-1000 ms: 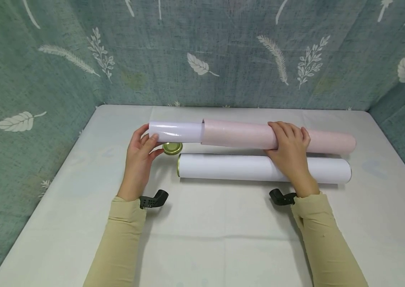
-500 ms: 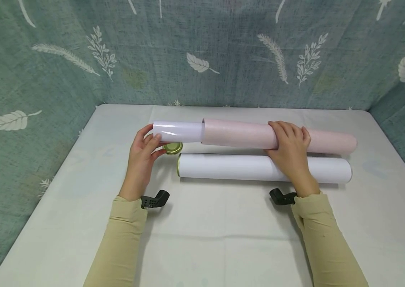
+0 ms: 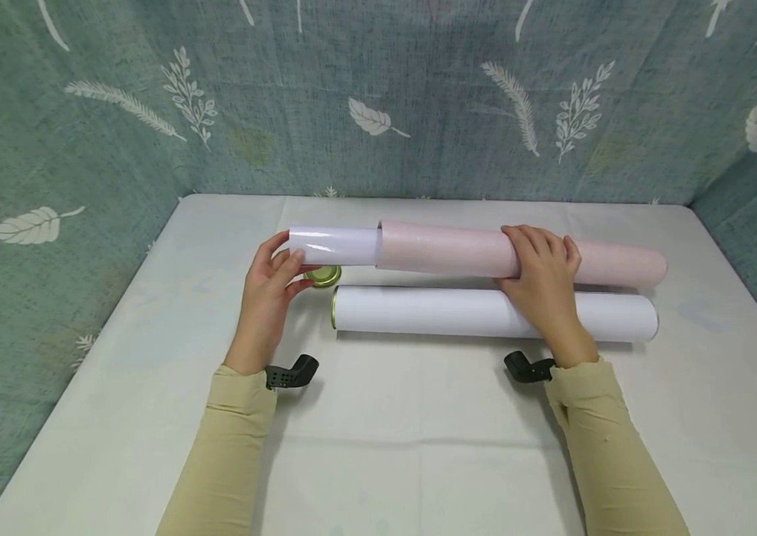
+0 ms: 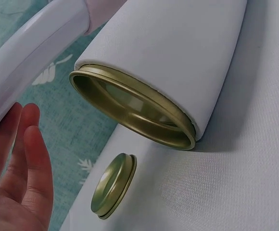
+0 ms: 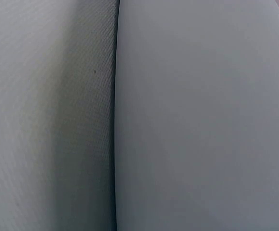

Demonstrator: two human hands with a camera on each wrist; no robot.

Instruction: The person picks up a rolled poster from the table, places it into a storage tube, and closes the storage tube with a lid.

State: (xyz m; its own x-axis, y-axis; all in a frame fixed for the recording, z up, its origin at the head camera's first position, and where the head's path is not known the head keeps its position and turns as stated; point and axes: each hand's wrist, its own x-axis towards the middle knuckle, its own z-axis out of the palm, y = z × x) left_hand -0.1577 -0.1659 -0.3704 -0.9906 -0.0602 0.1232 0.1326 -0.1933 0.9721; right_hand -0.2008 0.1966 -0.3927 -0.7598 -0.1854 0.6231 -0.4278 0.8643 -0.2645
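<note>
A glossy white rolled sheet (image 3: 334, 246) sticks out of the left end of a pink rolled sheet (image 3: 448, 249) in the head view. At the white roll's outer end, my left hand (image 3: 267, 286) holds it between thumb and fingers. My right hand (image 3: 543, 279) grips the pink roll from above, right of its middle. Nearer me lies a white cardboard tube (image 3: 432, 311); its gold-rimmed open end (image 4: 130, 106) shows in the left wrist view. The right wrist view is mostly filled by the tube's side (image 5: 202, 120).
A round gold metal lid (image 3: 323, 276) lies on the white-covered table (image 3: 378, 476), left of the tube and just beneath the white roll. Green leaf-patterned cloth (image 3: 378, 97) hangs behind and at both sides.
My left hand has moved slightly right, and the white roll has slid a little further into the pink roll. My right hand has stayed in place.
</note>
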